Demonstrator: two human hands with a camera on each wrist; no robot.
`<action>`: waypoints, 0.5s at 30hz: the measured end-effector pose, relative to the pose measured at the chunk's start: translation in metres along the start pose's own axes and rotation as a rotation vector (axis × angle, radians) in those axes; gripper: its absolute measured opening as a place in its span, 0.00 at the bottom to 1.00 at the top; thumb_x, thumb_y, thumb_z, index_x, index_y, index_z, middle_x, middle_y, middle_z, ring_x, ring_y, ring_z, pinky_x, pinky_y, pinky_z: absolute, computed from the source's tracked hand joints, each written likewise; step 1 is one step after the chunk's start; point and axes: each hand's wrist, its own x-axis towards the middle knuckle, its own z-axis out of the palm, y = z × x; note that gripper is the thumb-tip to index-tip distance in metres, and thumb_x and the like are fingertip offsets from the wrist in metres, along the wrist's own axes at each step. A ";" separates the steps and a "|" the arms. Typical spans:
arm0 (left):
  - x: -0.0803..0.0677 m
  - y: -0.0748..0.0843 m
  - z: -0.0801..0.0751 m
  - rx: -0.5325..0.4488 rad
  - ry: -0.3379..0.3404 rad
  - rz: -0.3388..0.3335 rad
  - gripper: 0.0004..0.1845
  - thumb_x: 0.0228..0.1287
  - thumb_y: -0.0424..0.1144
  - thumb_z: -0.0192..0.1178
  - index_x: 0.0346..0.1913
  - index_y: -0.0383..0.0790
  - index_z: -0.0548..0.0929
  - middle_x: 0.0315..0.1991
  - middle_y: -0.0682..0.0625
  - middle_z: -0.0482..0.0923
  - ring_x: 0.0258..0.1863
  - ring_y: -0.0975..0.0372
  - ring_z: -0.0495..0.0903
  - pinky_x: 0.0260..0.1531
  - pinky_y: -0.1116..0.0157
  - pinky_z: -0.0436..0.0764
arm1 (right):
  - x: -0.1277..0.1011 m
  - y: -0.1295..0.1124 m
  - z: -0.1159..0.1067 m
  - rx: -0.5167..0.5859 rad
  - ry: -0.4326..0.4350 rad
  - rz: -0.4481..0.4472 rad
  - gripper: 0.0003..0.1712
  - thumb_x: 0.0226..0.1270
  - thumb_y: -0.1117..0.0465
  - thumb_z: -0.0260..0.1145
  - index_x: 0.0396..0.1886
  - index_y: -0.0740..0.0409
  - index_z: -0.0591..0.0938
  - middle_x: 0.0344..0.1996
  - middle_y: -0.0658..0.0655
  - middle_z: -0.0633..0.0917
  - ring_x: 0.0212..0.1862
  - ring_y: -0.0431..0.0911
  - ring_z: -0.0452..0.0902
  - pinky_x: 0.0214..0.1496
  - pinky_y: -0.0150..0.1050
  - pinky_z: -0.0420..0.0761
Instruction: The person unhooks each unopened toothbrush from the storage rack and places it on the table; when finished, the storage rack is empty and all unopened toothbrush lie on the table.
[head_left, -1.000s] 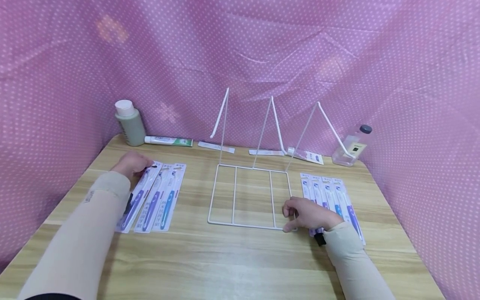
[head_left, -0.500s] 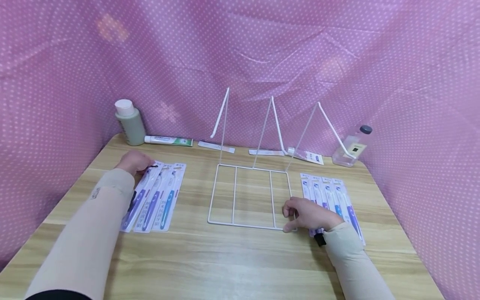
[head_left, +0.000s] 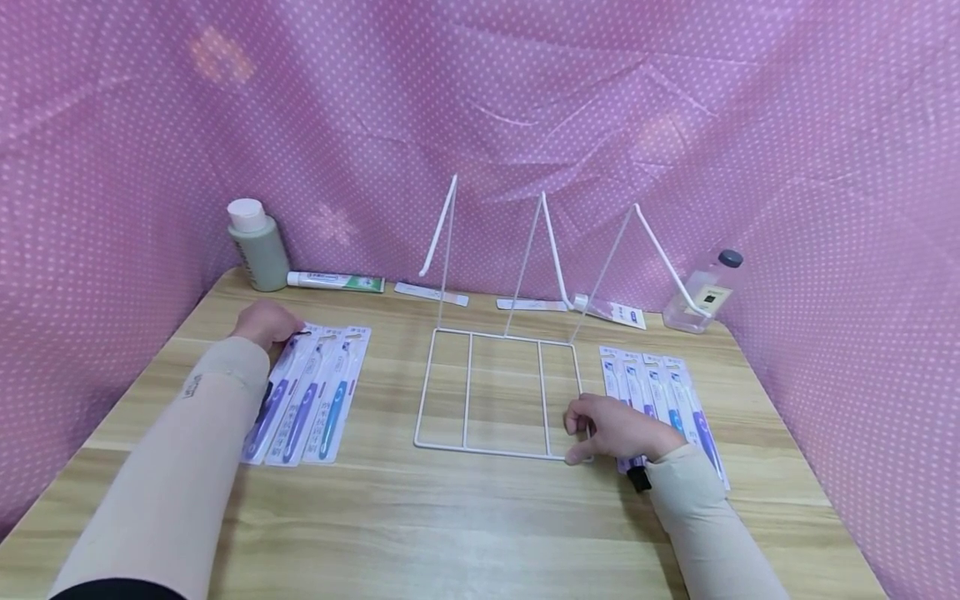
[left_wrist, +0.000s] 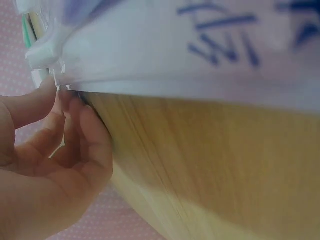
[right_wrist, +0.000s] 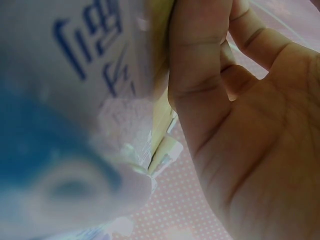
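On the left, three packaged toothbrushes lie side by side, and my left hand [head_left: 267, 325] pinches the upper corner of the leftmost toothbrush pack [head_left: 279, 396] between thumb and fingertips. The left wrist view shows that pinch at the edge of the clear pack [left_wrist: 125, 55], close over the wooden table. My right hand [head_left: 618, 427] rests at the front right corner of a white wire rack [head_left: 491, 451], its fingers loosely bent with a gap to the thumb. Under and beside that hand lie several more toothbrush packs [head_left: 678, 392], partly hidden by it.
Along the back stand a grey-green bottle [head_left: 261, 250] and a clear bottle with a dark cap [head_left: 693, 300]. Between them lie a toothpaste tube [head_left: 337, 282], flat white strips [head_left: 432, 294] and a second tube [head_left: 618, 313]. Pink dotted cloth [head_left: 480, 100] encloses the table [head_left: 420, 533].
My left hand and forearm have shifted slightly right, the leftmost toothbrush pack moving a little closer to its neighbour. My right hand and the rack have stayed put.
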 end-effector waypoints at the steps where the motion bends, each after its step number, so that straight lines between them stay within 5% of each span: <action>1: 0.000 0.000 0.000 0.001 0.005 -0.002 0.27 0.75 0.46 0.57 0.55 0.19 0.80 0.58 0.23 0.74 0.56 0.37 0.74 0.68 0.45 0.73 | 0.000 0.000 0.000 0.002 -0.001 0.002 0.21 0.57 0.50 0.83 0.37 0.50 0.79 0.35 0.49 0.78 0.39 0.44 0.73 0.40 0.37 0.72; 10: -0.007 0.000 0.000 -0.041 0.026 -0.016 0.26 0.72 0.45 0.61 0.51 0.18 0.81 0.54 0.25 0.75 0.52 0.40 0.74 0.66 0.46 0.75 | 0.001 0.001 0.000 0.012 -0.008 0.033 0.20 0.57 0.50 0.83 0.37 0.49 0.79 0.36 0.49 0.78 0.39 0.45 0.73 0.41 0.38 0.72; 15: -0.007 0.001 0.000 0.014 0.025 -0.007 0.27 0.73 0.46 0.60 0.51 0.18 0.81 0.55 0.23 0.76 0.55 0.36 0.76 0.67 0.46 0.75 | 0.001 0.000 -0.001 0.013 -0.012 0.038 0.20 0.58 0.50 0.83 0.37 0.49 0.79 0.36 0.49 0.78 0.40 0.45 0.73 0.41 0.38 0.72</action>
